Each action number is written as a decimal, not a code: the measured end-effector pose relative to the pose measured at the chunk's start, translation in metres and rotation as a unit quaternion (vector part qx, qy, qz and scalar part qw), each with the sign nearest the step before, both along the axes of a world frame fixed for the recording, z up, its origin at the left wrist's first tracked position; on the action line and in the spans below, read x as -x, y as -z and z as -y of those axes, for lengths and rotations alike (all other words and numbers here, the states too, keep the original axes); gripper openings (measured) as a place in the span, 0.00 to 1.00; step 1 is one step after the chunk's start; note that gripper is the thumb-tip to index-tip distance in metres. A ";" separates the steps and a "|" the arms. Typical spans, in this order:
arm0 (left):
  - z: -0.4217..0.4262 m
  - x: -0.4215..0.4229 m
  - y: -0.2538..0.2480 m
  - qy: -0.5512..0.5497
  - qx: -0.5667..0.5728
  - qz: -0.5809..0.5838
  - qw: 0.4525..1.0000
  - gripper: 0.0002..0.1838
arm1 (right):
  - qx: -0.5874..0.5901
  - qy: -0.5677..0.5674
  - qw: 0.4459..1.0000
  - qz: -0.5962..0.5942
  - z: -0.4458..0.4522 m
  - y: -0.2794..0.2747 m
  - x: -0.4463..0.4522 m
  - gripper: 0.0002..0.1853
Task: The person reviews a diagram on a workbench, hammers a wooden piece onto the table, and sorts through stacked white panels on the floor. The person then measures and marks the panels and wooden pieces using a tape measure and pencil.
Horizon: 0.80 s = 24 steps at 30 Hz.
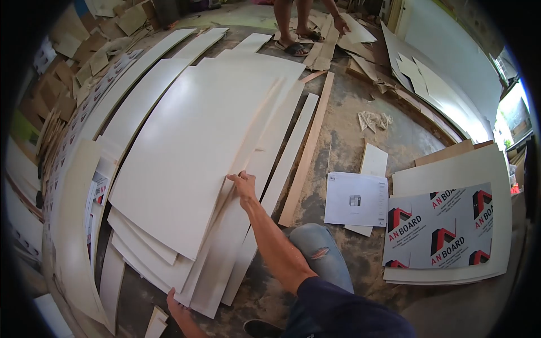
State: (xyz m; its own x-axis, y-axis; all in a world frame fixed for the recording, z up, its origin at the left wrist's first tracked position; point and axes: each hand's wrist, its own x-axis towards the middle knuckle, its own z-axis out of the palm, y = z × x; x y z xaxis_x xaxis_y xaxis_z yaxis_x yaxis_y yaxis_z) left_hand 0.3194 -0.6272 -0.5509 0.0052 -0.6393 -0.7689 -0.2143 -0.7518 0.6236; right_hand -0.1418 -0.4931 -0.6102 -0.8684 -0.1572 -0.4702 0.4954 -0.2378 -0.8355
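Observation:
A large white panel (pixel 174 129) lies on top of a stack of white boards on the floor. My right hand (pixel 243 186) has its fingers closed on the right edge of this top panel. Lower down, my left hand (pixel 177 307) is at the bottom corner of the stack, touching the edge of the lower boards (pixel 143 262); its fingers are partly hidden. Narrow white strips (pixel 282 169) lie just right of the stack, with a tan wooden strip (pixel 309 152) beside them.
A printed sheet (pixel 355 198) and boards with an ANBOARD-printed panel (pixel 439 228) lie to the right. A rag (pixel 374 121) is on the floor. Another person in sandals (pixel 293 48) stands at the top near cardboard pieces. Scrap boards (pixel 67 73) line the left.

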 end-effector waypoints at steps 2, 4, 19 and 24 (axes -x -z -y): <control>-0.004 0.016 -0.008 0.000 0.021 0.008 1.000 0.35 | -0.023 -0.030 0.999 -0.022 -0.003 -0.019 0.004 0.25; -0.001 0.021 -0.004 0.000 0.044 0.010 0.999 0.35 | -0.045 -0.060 0.996 -0.049 -0.003 -0.033 0.006 0.27; -0.026 0.083 -0.049 0.269 0.260 0.467 0.802 0.37 | -0.198 -0.176 0.947 -0.181 -0.005 -0.032 -0.012 0.44; -0.066 0.114 -0.066 0.383 0.319 0.307 0.811 0.42 | -0.498 -0.236 0.749 -0.369 -0.006 -0.032 -0.072 0.41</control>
